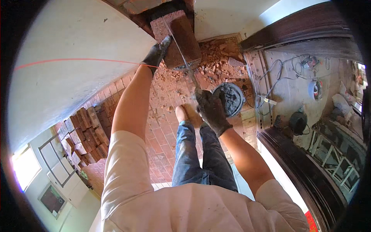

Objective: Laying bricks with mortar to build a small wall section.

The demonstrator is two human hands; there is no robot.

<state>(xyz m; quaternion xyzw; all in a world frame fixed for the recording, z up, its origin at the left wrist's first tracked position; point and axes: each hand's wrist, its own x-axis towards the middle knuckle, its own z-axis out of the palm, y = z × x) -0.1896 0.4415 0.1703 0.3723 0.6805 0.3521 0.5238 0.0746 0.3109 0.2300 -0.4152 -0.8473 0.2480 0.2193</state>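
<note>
The right hand point(210, 110), in a dark, mortar-smeared work glove, is closed around the handle of a trowel point(187, 65), whose narrow blade, seen nearly edge-on, runs up and leftward across a large reddish brick block point(179, 38). The left hand point(155, 55), gloved too, grips that block by its left side, thumb up along the edge; the fingers beneath are hidden, so how much weight they bear I cannot tell. The block is at the top middle of the view, ahead of the person, and dark grey mortar clings to its near end. Just beside the right hand, on its right, stands a round bucket point(244, 101) holding wet grey mortar point(232, 99). Broken brick rubble point(220, 63) is strewn between block and bucket, over a brick-paved floor point(160, 141). A taut orange-red string point(77, 59) runs from the left across a pale wall point(77, 34) to the left wrist, passing in front of it. Farther out, a stack of bricks point(87, 135) stands at the left by the wall; at the right, beyond a dark wooden frame point(299, 181), lie a looping cable point(279, 73), a black bucket point(298, 123) and a pale metal frame point(334, 158).
</note>
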